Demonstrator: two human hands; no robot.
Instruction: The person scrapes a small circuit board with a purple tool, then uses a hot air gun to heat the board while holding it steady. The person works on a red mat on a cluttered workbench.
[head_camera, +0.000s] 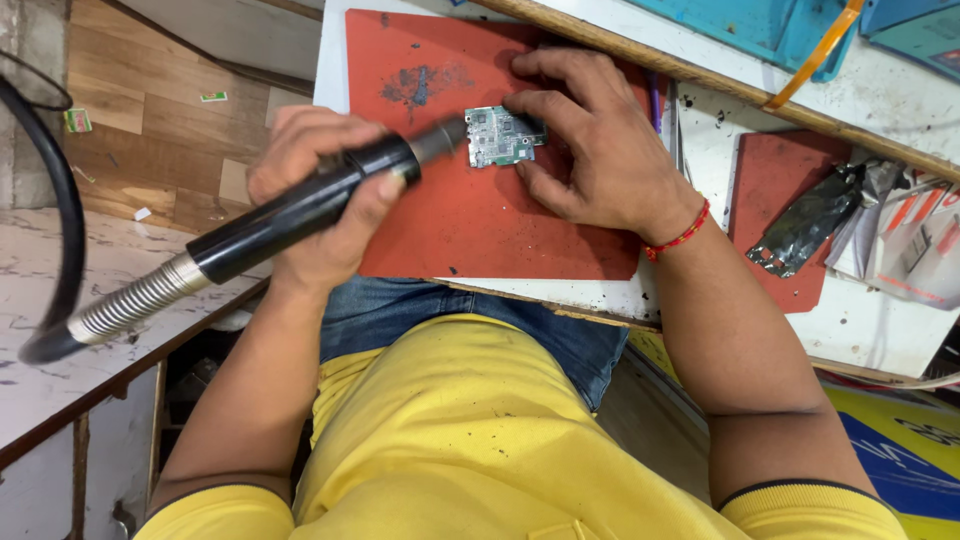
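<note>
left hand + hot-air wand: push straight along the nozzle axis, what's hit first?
Most likely the small green circuit board: the black wand in the left hand points right at its near edge. The right hand pins the board to the red mat. Nozzle height is unclear.

A white workbench (850, 330) stood above a wooden plank floor (140, 120); left of the bench lay a marbled white counter (60, 330), beyond it teal trays (760, 25).

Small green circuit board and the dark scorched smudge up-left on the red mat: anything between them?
Nothing: in the head view only bare red rubber mat separates the small green circuit board from the dark scorched smudge.
</note>
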